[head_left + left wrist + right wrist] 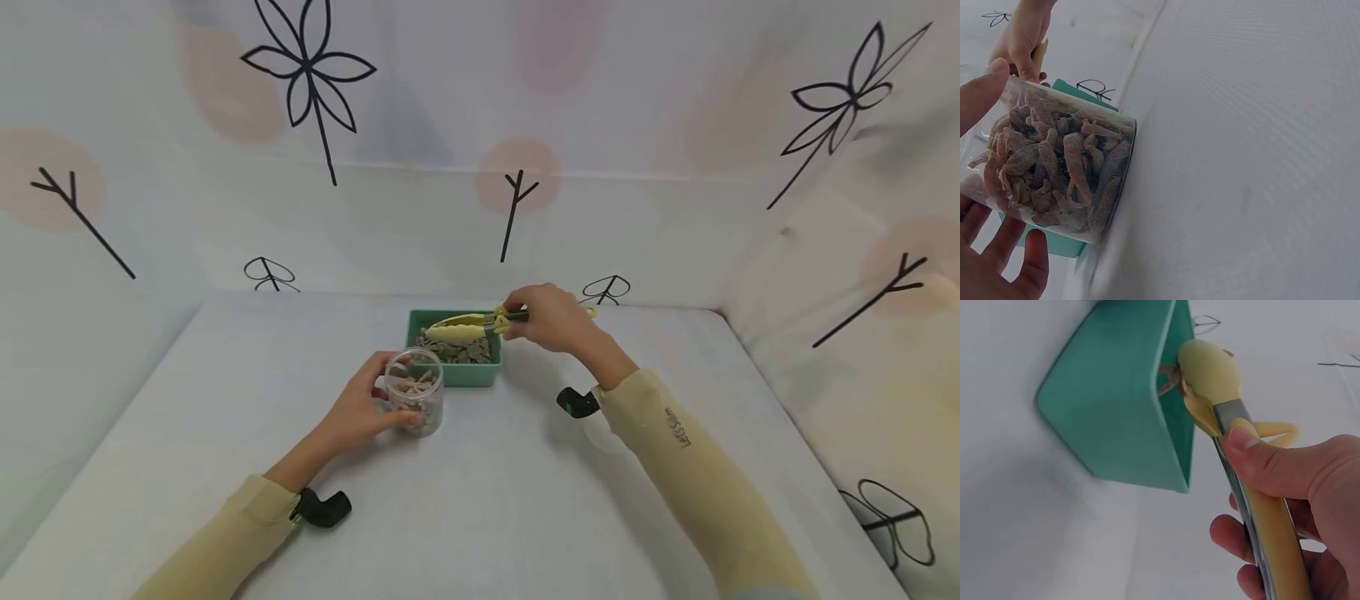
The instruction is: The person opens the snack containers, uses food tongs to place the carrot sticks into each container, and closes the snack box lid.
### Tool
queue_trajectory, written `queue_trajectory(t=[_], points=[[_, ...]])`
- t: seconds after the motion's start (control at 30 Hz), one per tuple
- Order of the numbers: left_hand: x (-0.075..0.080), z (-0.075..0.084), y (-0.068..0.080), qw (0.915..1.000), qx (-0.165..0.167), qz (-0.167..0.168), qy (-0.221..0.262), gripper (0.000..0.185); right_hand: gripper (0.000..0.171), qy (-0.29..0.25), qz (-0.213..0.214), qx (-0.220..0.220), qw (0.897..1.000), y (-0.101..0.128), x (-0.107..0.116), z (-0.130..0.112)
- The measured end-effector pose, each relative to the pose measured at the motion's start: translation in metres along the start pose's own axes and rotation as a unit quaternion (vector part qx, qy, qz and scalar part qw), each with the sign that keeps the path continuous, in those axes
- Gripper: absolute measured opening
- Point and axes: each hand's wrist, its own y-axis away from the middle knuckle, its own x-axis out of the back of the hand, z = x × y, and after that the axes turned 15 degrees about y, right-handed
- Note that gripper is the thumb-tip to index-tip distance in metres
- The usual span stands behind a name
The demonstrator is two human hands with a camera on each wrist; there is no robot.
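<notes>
The left hand (360, 412) wraps its fingers and thumb around a clear jar (416, 400) standing upright on the worktop (495, 500). The jar is open at the top and well filled with pale dried strips (1060, 172). It stands just in front of the near left corner of a green tray (480, 373); whether the two touch cannot be told.

The right hand (547, 317) grips a pair of yellow tongs (468, 327) near their hinge end, thumb on top and fingers curled beneath. The tong tips sit over the tray, pressed nearly together on a small brownish piece (1169, 378) at the tray's rim. More of the same pieces (457, 352) fill the tray.

Recommended practice for this step:
- Keep squeeze pressure even, so that the piece stays pinched between the tong tips.
- Raise the tips clear of the tray rim before moving sideways; catching the rim could knock the piece loose.
- Hold the jar firmly on the worktop with its mouth level.
- Bring the tips directly over the jar mouth before easing the squeeze; the jar is already well filled, so a piece dropped off-centre may fall outside.
</notes>
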Motion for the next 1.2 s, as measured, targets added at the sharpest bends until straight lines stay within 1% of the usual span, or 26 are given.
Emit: queue_trajectory(t=[0.3, 0.47, 0.57, 0.7, 0.9, 1.03, 1.2], points=[[0.0, 0.001, -0.001, 1.0, 0.003, 0.0, 0.0, 0.08, 0.038, -0.055, 0.034, -0.008, 0.998, 0.008, 0.018, 0.002], [0.001, 0.0, -0.003, 1.0, 0.003, -0.002, 0.002, 0.079, 0.035, -0.104, 0.04, -0.011, 0.994, 0.013, 0.029, -0.004], [0.001, 0.0, -0.003, 1.0, 0.003, -0.003, 0.003, 0.079, 0.033, -0.142, 0.046, -0.005, 0.989, 0.017, 0.033, -0.009], [0.001, 0.0, -0.002, 1.0, 0.003, -0.005, 0.005, 0.079, 0.032, -0.195, 0.049, 0.013, 0.979, 0.022, 0.032, -0.015], [0.002, 0.001, -0.002, 1.0, 0.008, -0.005, -0.001, 0.081, 0.032, -0.249, 0.042, 0.049, 0.966, 0.03, 0.022, -0.024], [0.002, 0.001, -0.001, 1.0, 0.007, -0.006, -0.002, 0.084, 0.032, -0.26, 0.029, 0.067, 0.963, 0.035, 0.013, -0.027], [0.002, 0.001, 0.0, 1.0, 0.007, -0.003, -0.002, 0.083, 0.031, -0.232, 0.027, 0.077, 0.969, 0.039, 0.006, -0.026]])
